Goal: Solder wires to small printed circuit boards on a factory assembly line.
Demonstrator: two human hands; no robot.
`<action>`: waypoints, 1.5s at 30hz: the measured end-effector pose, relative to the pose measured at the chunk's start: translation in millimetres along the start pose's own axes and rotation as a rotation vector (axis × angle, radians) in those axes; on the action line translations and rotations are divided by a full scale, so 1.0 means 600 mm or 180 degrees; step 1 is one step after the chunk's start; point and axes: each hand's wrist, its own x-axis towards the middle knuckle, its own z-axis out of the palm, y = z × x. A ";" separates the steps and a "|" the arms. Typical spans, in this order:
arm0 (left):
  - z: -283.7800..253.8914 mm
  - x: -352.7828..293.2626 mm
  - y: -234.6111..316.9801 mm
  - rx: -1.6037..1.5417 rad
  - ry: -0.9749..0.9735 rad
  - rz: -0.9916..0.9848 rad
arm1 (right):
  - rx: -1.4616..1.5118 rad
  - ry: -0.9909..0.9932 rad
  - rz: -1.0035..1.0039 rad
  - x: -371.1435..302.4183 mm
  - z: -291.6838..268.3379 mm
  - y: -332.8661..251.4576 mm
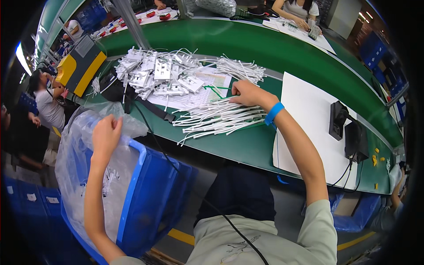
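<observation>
On the green bench lies a spread of thin white strips that look like cable ties (212, 118). My right hand (252, 94), with a blue band at the wrist, is over the far right of this spread, fingers curled in. What those fingers hold, if anything, is hidden. My left hand (107, 136) is raised above a blue bin (152, 190) lined with clear plastic (77, 145). Its fingers are closed too, and I cannot make out anything in them. Some small white parts (110, 179) show inside the liner. Behind the strips rises a heap of flat white plastic pieces (162, 70).
A second bundle of white strips (240, 69) lies farther back, near printed sheets (214, 79). White board (293, 119) covers the bench at right, with a black stand (339, 120) on it. A yellow-and-black machine (81, 66) stands left. A dark cord (161, 148) crosses before me.
</observation>
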 end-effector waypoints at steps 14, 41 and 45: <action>-0.002 -0.017 0.226 -0.1333 -0.0533 0.1129 | 0.1507 0.0805 -0.0208 -0.090 -0.098 -0.001; 0.120 0.125 0.298 -0.5582 -0.0632 -0.1381 | 0.3274 0.1596 -0.0713 -0.058 -0.035 -0.202; 0.129 0.123 0.303 -0.5707 -0.0694 -0.1299 | 0.2370 0.1957 -0.0800 -0.050 -0.042 -0.207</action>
